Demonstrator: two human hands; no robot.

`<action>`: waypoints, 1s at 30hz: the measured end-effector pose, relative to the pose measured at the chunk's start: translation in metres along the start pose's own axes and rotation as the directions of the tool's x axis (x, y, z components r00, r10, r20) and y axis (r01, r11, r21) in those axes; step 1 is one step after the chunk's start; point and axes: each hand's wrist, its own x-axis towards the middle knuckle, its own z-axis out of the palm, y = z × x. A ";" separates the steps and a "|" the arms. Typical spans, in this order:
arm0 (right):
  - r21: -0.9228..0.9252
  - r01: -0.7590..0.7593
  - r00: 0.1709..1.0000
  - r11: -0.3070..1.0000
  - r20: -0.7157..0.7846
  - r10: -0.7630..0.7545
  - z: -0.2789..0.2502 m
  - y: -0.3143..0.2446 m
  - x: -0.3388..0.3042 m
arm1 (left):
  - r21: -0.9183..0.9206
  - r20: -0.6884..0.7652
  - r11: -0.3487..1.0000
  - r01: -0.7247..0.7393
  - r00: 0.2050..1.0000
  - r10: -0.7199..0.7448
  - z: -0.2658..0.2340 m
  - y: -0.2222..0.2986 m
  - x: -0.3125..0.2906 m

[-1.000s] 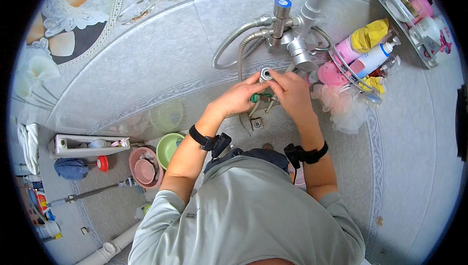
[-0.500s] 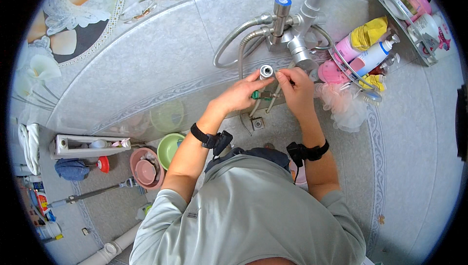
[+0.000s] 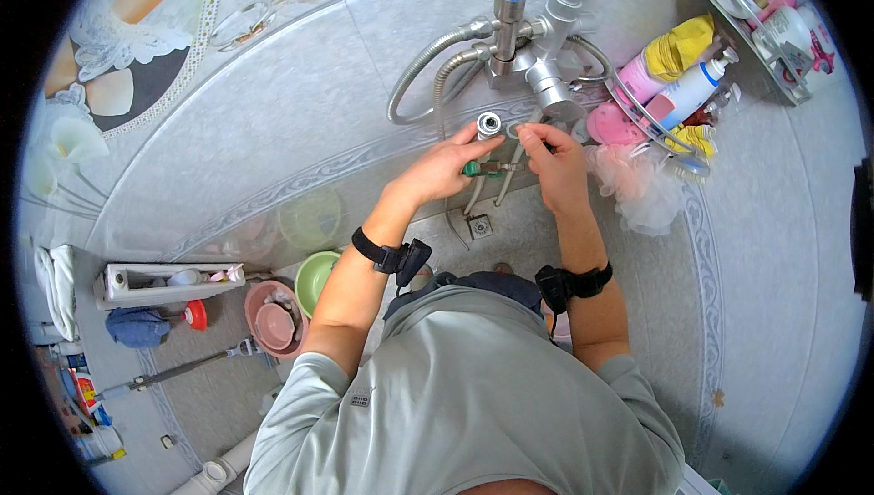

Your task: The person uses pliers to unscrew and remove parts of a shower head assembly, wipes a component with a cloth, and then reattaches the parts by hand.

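Note:
My left hand [image 3: 439,168] is closed round a silver hose fitting [image 3: 489,124], its round open end facing up. Just to the right, my right hand [image 3: 557,167] pinches a small pale ring-like piece [image 3: 513,132] between thumb and fingertips. That piece is held beside the fitting, apart from its opening; its exact kind is too small to tell. Below the fingers sits a small metal valve [image 3: 496,168] with a green handle, partly behind the left hand.
Above the hands, a chrome mixer [image 3: 537,62] with a blue-topped valve [image 3: 510,3] and braided hoses [image 3: 414,62] is on the wall. A wire rack [image 3: 651,117] of bottles and a mesh bath puff [image 3: 651,194] hang right. Basins [image 3: 314,281] stand lower left.
The right hand has drawn slightly away from the fitting, and the pale ring-like piece now shows at its fingertips. The left hand keeps its hold. The whole view has shifted a little.

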 end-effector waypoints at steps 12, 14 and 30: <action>-0.642 0.559 0.799 0.525 0.247 -0.548 0.012 -0.009 -0.004 | 0.038 -0.002 0.999 -0.016 1.000 0.016 0.001 0.005 -0.009; -0.689 0.580 0.778 0.435 0.310 -0.547 0.014 -0.012 -0.003 | 0.047 0.015 0.999 0.015 1.000 -0.016 0.003 0.006 -0.010; -0.634 0.461 0.883 0.621 0.257 -0.394 0.017 -0.015 0.000 | 0.040 -0.021 0.999 0.019 1.000 -0.018 0.010 0.003 -0.012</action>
